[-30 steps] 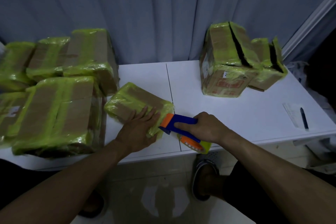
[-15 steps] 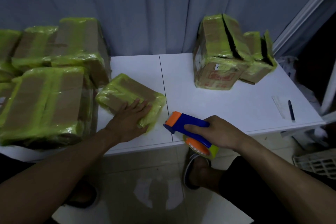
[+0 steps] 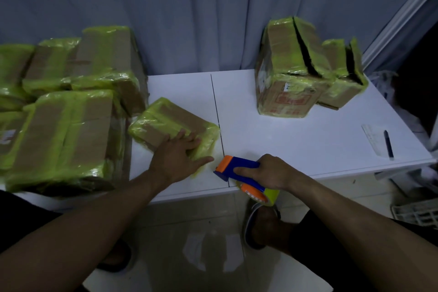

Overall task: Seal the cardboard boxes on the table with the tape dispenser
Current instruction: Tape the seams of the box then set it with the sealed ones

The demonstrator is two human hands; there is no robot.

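**Two hands engaged: one on box, one on dispenser**

Left hand [image 3: 176, 156] lies flat, fingers spread, pressing the small taped box [image 3: 166, 121] near the front edge of the white table [image 3: 296, 140]. Right hand [image 3: 270, 172] is clenched round the blue-and-orange tape dispenser [image 3: 237, 168], just right of that box. Stacked taped boxes [image 3: 68, 130] stand left; slit-top boxes [image 3: 291, 73] far right.

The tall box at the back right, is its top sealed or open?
Open: a dark gap splits the top of the tall box, with no tape across it.
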